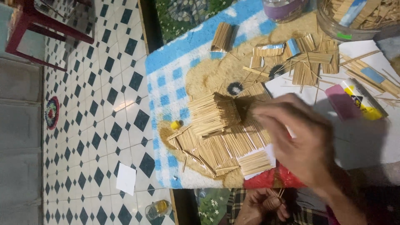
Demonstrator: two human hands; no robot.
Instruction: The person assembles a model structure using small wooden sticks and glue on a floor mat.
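Observation:
A small house model built of thin wooden sticks lies on a blue-and-white checked mat. My right hand, blurred, reaches in from the lower right. Its fingers are stretched out and their tips touch the model's roof; I see nothing in them. My left hand rests low over a plaid cloth, closed on a few thin sticks. A small yellow cap lies just left of the model.
Flat stick panels and a stick bundle lie beyond the model. A glue tube rests on white paper. A clear tub of sticks and a jar stand at the top. The tiled floor holds a paper slip, a small jar and a red stool.

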